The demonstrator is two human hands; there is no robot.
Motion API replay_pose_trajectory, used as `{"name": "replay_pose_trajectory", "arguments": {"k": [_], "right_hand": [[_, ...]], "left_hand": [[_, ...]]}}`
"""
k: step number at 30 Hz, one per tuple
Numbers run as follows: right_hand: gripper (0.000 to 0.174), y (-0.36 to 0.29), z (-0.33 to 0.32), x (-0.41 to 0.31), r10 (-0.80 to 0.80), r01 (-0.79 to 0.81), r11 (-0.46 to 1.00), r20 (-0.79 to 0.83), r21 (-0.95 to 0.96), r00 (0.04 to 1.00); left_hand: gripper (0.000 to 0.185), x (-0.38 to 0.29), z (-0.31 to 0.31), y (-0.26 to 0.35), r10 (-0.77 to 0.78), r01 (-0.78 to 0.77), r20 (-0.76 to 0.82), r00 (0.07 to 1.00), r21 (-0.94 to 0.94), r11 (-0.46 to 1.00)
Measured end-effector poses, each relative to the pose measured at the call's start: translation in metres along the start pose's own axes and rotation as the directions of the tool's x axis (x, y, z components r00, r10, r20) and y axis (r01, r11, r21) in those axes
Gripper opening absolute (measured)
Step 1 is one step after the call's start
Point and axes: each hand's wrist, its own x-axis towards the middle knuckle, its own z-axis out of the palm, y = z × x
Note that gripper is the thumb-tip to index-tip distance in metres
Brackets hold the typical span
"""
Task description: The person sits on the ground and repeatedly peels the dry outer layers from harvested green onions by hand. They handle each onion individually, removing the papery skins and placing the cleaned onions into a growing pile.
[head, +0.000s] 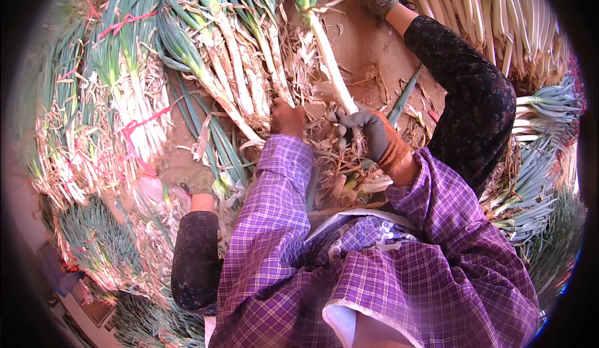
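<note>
My right hand [367, 135], in a grey and orange glove, grips the root end of a peeled large green onion [331, 64]. Its white stem points up and away from me, with green leaves at the far end. My left hand [286, 117] is curled downward against the lower end of an unpeeled green onion [276, 69]; its fingertips are hidden, so its hold cannot be made out. Left of that hand lie several more unpeeled onions [234, 62] with dry brown skins and roots. Loose dry peelings [344, 177] lie below my hands.
Onion bundles tied with pink-red ribbon [133, 67] line the left side. A row of peeled white stems [486, 15] lies at the upper right, with more green onions [533, 189] below. My bent legs [472, 100] flank the brown floor [355, 43]. Cut leaves [224, 137] lie left.
</note>
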Motion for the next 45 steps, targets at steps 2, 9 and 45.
{"name": "replay_pose_trajectory", "arguments": {"k": [2, 9, 45], "right_hand": [[0.024, -0.014, 0.010, -0.011, -0.051, 0.049, 0.998, 0.058, 0.027, 0.997], [0.024, -0.047, 0.049, -0.073, -0.119, 0.119, 0.993, 0.332, 0.020, 0.936], [0.051, 0.056, -0.045, 0.002, 0.085, -0.157, 0.829, -0.156, -0.536, 0.984]], "left_hand": [[0.062, -0.005, 0.002, 0.003, 0.060, -0.060, 0.006, 0.998, 0.148, 0.987], [0.048, -0.012, -0.048, 0.009, 0.146, -0.045, 0.173, 0.974, -0.486, 0.873], [0.067, -0.083, -0.026, -0.009, 0.449, 0.079, 0.346, 0.824, -0.854, 0.514]]}}
